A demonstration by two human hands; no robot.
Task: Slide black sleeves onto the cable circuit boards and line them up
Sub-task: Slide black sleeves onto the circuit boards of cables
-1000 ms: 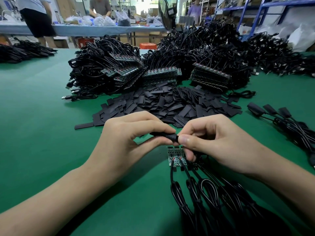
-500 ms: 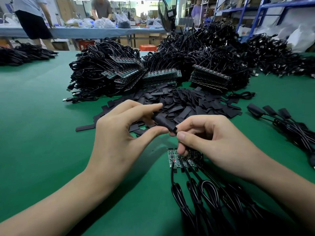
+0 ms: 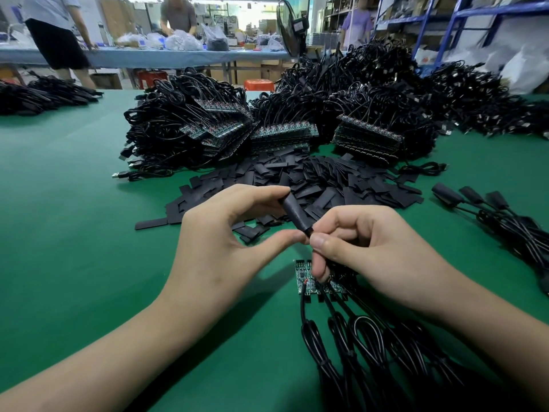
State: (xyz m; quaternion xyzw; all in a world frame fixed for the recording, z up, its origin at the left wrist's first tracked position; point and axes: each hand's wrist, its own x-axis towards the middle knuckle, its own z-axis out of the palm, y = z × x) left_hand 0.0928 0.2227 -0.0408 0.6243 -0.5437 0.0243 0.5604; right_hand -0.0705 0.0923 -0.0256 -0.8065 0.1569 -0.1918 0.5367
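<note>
A black sleeve (image 3: pixel 295 214) is held tilted above the green table, its upper end under my left hand's (image 3: pixel 228 233) fingertips and its lower end near the thumb. My right hand (image 3: pixel 374 248) pinches the cable just below the sleeve's lower end. Under my right fingers lies a row of bare green circuit boards (image 3: pixel 306 278) with black cables (image 3: pixel 371 352) running toward me. A heap of loose flat black sleeves (image 3: pixel 312 182) lies just beyond my hands. At the right, three sleeved boards (image 3: pixel 472 197) lie side by side on their cables.
Large piles of black cables with stacked circuit boards (image 3: pixel 282 135) fill the back of the green table (image 3: pixel 74 233). Another cable pile (image 3: pixel 38 96) lies far left. People stand at a blue table (image 3: pixel 148 56) behind, with a fan (image 3: pixel 289 28) and blue shelving (image 3: pixel 457 22).
Both hands have lifted the sleeve off the row of boards. It has turned from lying almost level to pointing up and away, and now shows more of its length.
</note>
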